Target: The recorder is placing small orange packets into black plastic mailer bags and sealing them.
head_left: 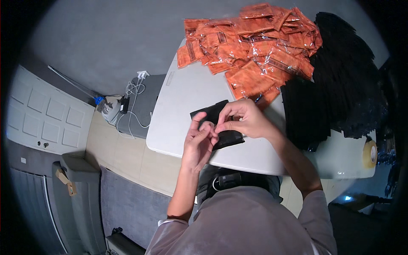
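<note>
Over the near edge of the white table [170, 123], my left hand [201, 140] and my right hand [245, 120] meet with their fingertips close together. The right one pinches with thumb and forefinger. On the left one a finger sticks up while the others curl in toward the pinch. Whatever is between the fingertips is too small to make out. Beneath both hands lies a flat black packet [231, 138], partly covered by them. Just beyond my right hand is a heap of orange packets [255, 42] in shiny clear plastic.
Stacks of flat black pieces [306, 110] stand right of my right forearm, with a larger black pile [346, 72] behind. A roll of clear tape [370, 154] sits at the table's right end. White cables [135, 89] hang by a grey surface left of the table.
</note>
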Available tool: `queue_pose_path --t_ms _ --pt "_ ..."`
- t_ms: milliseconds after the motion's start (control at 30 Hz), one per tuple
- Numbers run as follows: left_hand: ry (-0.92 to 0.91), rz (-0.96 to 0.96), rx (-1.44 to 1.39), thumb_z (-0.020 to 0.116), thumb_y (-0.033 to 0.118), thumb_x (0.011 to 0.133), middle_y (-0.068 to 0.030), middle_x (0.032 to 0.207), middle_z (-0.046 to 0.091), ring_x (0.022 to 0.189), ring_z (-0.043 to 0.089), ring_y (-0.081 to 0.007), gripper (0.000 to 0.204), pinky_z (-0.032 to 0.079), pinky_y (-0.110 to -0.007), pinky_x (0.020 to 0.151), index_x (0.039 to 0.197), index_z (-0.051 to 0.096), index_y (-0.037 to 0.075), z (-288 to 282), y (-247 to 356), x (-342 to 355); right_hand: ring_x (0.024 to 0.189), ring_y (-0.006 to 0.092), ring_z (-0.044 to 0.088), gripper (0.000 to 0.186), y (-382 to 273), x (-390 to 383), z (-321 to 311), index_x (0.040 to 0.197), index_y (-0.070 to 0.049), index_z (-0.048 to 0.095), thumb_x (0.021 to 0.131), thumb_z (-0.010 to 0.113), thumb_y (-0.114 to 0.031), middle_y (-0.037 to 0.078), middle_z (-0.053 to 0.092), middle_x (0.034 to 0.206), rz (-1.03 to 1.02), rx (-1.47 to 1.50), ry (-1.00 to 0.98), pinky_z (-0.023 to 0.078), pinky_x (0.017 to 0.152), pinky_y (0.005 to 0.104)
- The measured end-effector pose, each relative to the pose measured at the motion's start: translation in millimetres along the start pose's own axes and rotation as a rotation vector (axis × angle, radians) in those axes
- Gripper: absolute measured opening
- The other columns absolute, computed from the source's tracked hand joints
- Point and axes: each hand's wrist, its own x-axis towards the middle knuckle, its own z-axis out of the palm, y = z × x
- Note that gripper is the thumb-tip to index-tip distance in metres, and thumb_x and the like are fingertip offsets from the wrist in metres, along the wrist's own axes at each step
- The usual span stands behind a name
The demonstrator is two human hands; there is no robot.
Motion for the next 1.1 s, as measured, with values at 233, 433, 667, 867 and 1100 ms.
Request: queue_pose_path --t_ms 233,433,667,867,1100 --pt "0.289 0.919 0.876 0.068 -0.001 0.101 -0.0077 0.095 0.067 0.089 0.064 -0.0143 0.052 0.052 -0.029 0.083 0.144 0.04 0.008 4.3 -26.5 3.1 0.092 0.0135 0.075 0.015 5.2 3.2 8.1 0.102 0.004 0.071 0.093 0.081 -0.002 0.011 0.08 0.098 -0.109 -0.138 0.148 0.06 0.084 0.0257" --pt "0.283 1.079 1.04 0.07 -0.003 0.1 -0.0125 0.097 0.071 0.088 0.069 -0.0161 0.056 0.054 -0.029 0.083 0.144 0.037 0.007 0.6 -29.7 4.7 0.078 0.0073 0.073 0.023 6.4 0.7 20.2 0.103 0.002 0.076 0.09 0.085 -0.014 0.01 0.082 0.09 -0.015 -0.02 0.291 0.056 0.071 0.0234" --pt "0.236 1.255 1.189 0.072 -0.007 0.097 -0.0137 0.098 0.072 0.086 0.07 -0.0167 0.058 0.054 -0.028 0.08 0.142 0.037 0.005 -8.7 -28.7 5.9 0.071 0.0059 0.071 0.023 -7.5 -1.1 22.9 0.109 0.004 0.078 0.092 0.084 -0.011 0.011 0.082 0.088 0.062 -0.055 0.309 0.055 0.066 0.0222" --pt "0.245 1.054 1.475 0.085 0.008 0.09 -0.0162 0.113 0.074 0.101 0.072 -0.0223 0.07 0.051 -0.033 0.085 0.146 0.044 0.004 -2.8 -7.4 -7.1 0.075 0.0068 0.07 0.014 1.6 -1.4 18.2 0.103 0.003 0.081 0.095 0.078 -0.007 0.009 0.081 0.088 -0.017 -0.115 0.361 0.055 0.07 0.0246" --pt "-0.179 0.538 1.855 0.097 0.061 0.052 -0.0193 0.149 0.06 0.141 0.053 -0.0428 0.115 0.039 -0.057 0.118 0.146 0.059 0.005 -0.7 29.2 -37.5 0.087 0.0095 0.074 0.012 -5.7 -0.5 1.1 0.103 0.001 0.081 0.097 0.074 -0.007 0.01 0.081 0.094 -0.141 -0.254 0.452 0.056 0.079 0.0266"
